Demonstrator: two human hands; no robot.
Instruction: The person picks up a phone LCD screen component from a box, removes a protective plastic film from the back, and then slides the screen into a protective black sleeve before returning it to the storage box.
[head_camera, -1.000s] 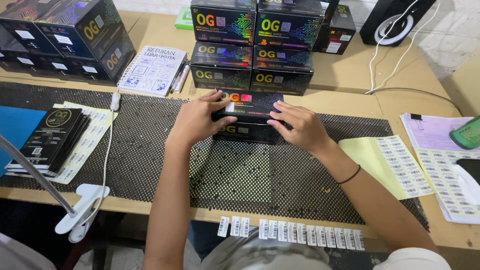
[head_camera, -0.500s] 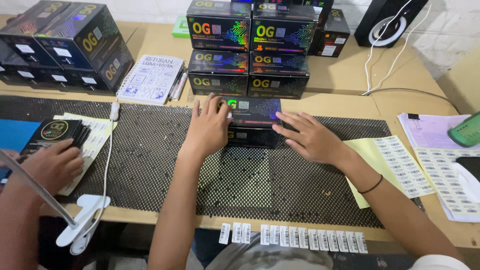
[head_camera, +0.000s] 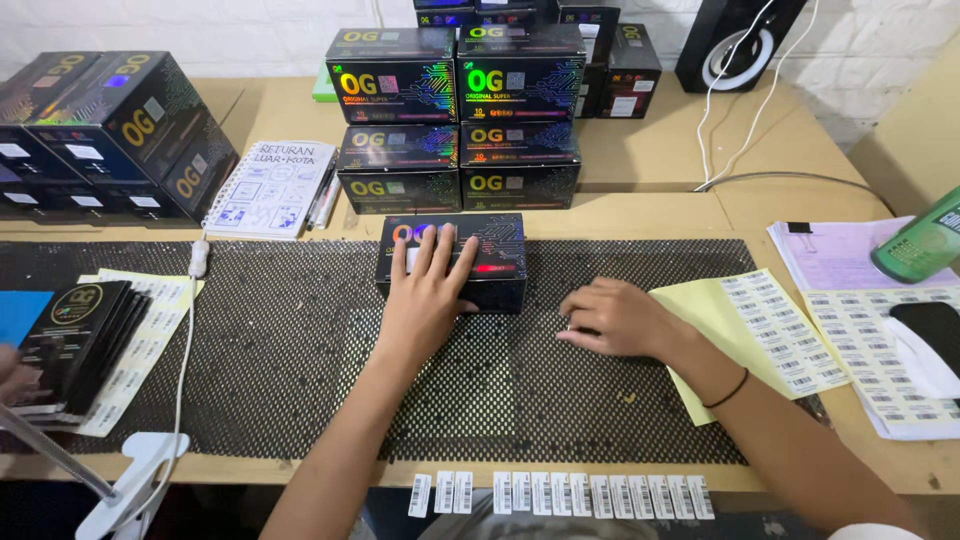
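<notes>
Head view: box (head_camera: 495, 262) is pinned flat on the mat (head_camera: 300, 350) by left hand (head_camera: 428, 300), fingers spread; right hand (head_camera: 612, 318) rests released at three o'clock, beside label sheets (head_camera: 775, 325).

— Left hand (head_camera: 428, 300): we have it flat, palm down, fingers (head_camera: 440, 252) spread and pointing away from us. Forearm runs straight up from the lower edge of view, elbow out of sight.

— Noted. Right hand (head_camera: 612, 318)?

— We keep it low, palm down, fingers loosely curled and aimed toward the left hand, the two hands apart. Wrist bends slightly; we see a thin dark band on it. Right forearm comes in diagonally from the lower right corner. Both arms bare.
</notes>
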